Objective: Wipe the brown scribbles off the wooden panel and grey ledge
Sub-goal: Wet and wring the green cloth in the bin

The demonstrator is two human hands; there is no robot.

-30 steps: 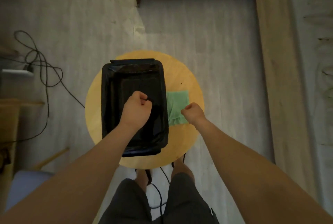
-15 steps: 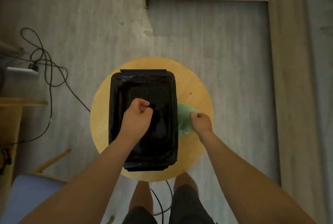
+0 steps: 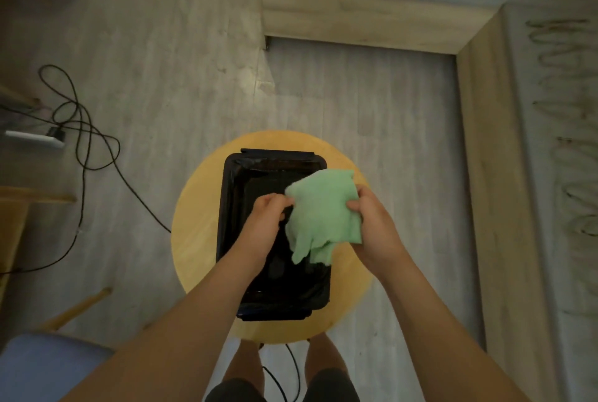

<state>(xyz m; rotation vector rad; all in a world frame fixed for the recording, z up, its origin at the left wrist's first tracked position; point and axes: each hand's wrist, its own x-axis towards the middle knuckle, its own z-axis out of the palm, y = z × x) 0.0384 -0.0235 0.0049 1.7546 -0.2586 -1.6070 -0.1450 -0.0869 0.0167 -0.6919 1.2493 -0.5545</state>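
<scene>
Head view, looking straight down: both hands hold a green cloth up over the right half of a black tub. The tub stands on a round wooden stool top and reaches almost from its far edge to its near edge. The left hand pinches the cloth's upper left corner, fingers curled round it. The right hand grasps the cloth's right edge, thumb on top. The cloth hangs rumpled between them, with its lower end drooping over the tub. Well off to the right, the wooden panel runs along the floor. Beyond it lies the grey ledge, covered in brown scribbles. A black cable loops on the floor to the left.
</scene>
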